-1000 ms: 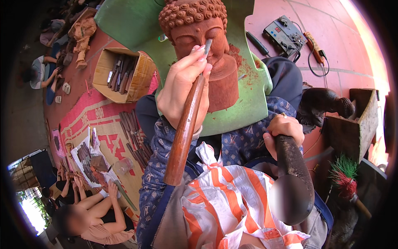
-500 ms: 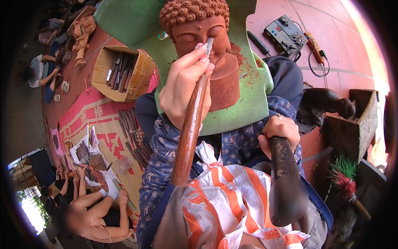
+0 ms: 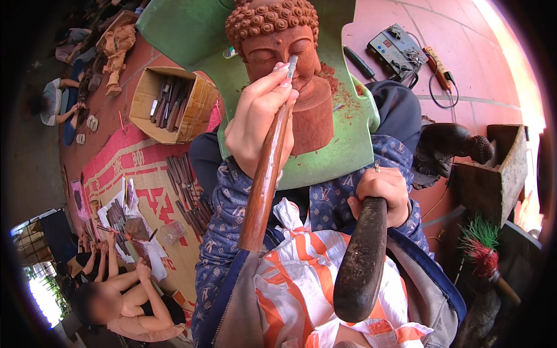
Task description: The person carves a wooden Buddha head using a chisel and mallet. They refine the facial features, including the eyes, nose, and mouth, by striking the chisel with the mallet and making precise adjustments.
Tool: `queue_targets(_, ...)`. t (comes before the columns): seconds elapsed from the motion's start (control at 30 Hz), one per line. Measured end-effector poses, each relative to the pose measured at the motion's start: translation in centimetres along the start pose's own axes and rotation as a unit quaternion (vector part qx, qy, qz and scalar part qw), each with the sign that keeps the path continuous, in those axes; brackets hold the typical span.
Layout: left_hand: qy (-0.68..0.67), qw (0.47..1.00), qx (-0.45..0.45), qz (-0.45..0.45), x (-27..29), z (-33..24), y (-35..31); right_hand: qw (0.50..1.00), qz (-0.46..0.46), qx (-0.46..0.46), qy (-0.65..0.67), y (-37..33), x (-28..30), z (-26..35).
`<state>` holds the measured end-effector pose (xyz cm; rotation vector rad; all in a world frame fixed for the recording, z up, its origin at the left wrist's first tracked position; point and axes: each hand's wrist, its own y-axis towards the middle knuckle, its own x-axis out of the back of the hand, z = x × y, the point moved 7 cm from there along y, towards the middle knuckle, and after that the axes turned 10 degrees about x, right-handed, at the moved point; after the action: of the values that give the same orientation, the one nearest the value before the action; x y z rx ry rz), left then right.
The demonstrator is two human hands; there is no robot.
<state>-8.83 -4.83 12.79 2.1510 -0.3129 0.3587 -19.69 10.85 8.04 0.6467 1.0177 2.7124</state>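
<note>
A reddish-brown carved wooden Buddha head with curled hair stands on a round base on a green plastic chair. My left hand grips a chisel near its metal blade. The chisel's tip touches the carved face beside the nose, and its wooden handle slants down toward my lap. My right hand is closed round the thin end of a dark wooden mallet. The mallet's thick end hangs over my orange-and-white striped cloth, apart from the chisel handle.
Wood dust lies on the chair. A cardboard box of chisels and several loose chisels are at the left. A grey control box, a dark statue and a wooden crate stand right. Another person sits at lower left.
My right hand has shifted slightly left and the mallet's thick end has swung left, closer to the chisel handle. My left hand and the chisel stay nearly in place at the carved face.
</note>
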Motion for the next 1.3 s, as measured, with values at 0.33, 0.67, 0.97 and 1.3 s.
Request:
queue_targets(0.33, 0.016, 1.0, 0.001, -0.003, 0.2, -0.2, 0.2, 1.0, 0.005, -0.01, -0.01, -0.2, 0.2, 0.1)
queue_targets(0.67, 0.037, 0.999, 0.026, -0.007, 0.2, -0.4, 0.2, 0.998, 0.042, -0.017, -0.051, 0.6, 1.0, 0.9)
queue_targets(0.97, 0.028, 0.997, 0.057, -0.038, -0.1, -0.6, 0.7, 0.902, 0.168, 0.106, -0.384, 9.5, 5.9, 10.0)
queue_targets(1.3, 0.008, 0.996, 0.082, -0.024, -0.3, -0.6, 1.3, 0.793, 0.192, 0.084, -0.572, 12.4, 5.1, 16.4)
